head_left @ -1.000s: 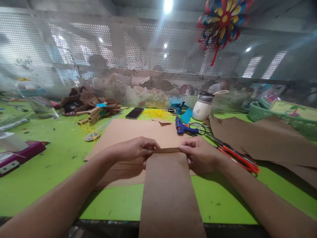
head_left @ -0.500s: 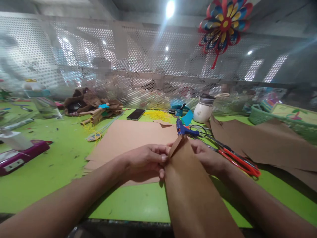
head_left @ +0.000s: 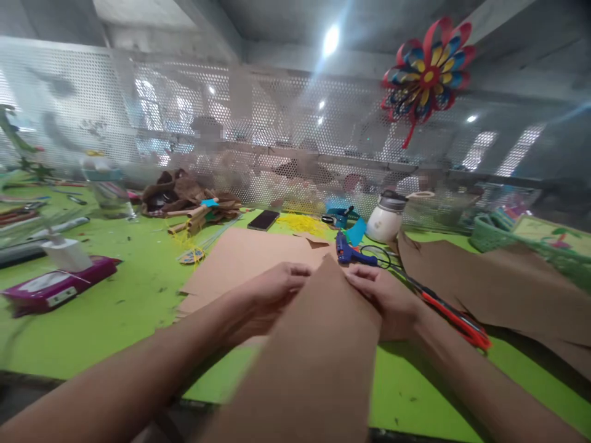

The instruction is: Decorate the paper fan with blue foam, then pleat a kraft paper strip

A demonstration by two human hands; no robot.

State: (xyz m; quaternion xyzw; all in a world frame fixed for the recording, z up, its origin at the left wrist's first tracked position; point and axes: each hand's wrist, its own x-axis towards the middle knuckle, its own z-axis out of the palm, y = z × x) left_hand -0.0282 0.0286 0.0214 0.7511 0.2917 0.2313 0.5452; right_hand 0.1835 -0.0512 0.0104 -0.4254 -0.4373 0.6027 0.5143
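Observation:
A long piece of brown kraft paper [head_left: 318, 344] rises from the bottom edge towards the middle of the head view, its far end coming to a point. My left hand [head_left: 281, 286] grips its left side near that end, with the fingertips partly hidden behind the paper. On the right side, my right hand [head_left: 381, 289] pinches the paper's edge between thumb and fingers. Under and beyond my hands lies a stack of light brown paper sheets [head_left: 240, 255]. Just past the pointed end is a blue glue gun [head_left: 353, 251].
Scissors with red handles [head_left: 462, 323] and a big brown sheet [head_left: 498, 277] lie to the right. Behind stand a white jar [head_left: 385, 218], a phone [head_left: 263, 219] and yellow shreds [head_left: 302, 224]. A purple power strip [head_left: 60, 286] sits at the left, a green basket [head_left: 489, 232] at the far right.
The brown paper has turned in my hands: its near end swung left, and a broad flat face now shows instead of the folded end. The camera view has shifted slightly.

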